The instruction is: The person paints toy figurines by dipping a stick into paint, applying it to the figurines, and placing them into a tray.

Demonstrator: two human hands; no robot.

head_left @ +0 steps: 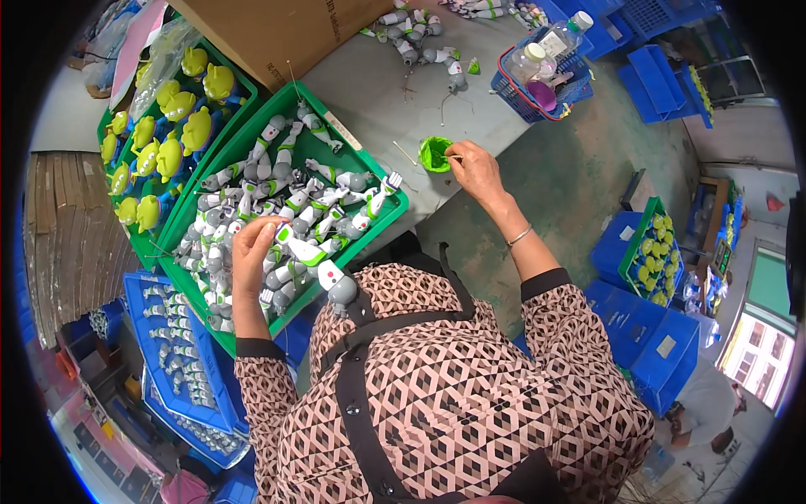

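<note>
My left hand (pixel 254 248) is closed round one end of a white, green and grey toy arm (pixel 304 250). The grey ball end of this arm points toward my body, over the near rim of a green tray (pixel 369 252). Many similar toy arms (pixel 277 193) lie heaped in the tray. To the right, my right hand (pixel 478 172) pinches what looks like a thin stick at the rim of a small bright green cup (pixel 435 155). The stick's lower end is hidden in the cup. Another thin pale stick (pixel 405 152) lies on the table beside the cup.
A second green tray (pixel 239 105) holds yellow-green toy heads. Behind stands a cardboard box (pixel 269 34); more toy parts (pixel 416 38) lie on the grey table (pixel 369 97). A blue basket (pixel 512 92) with bottles sits at the table's right edge. Blue crates (pixel 651 336) stand at right.
</note>
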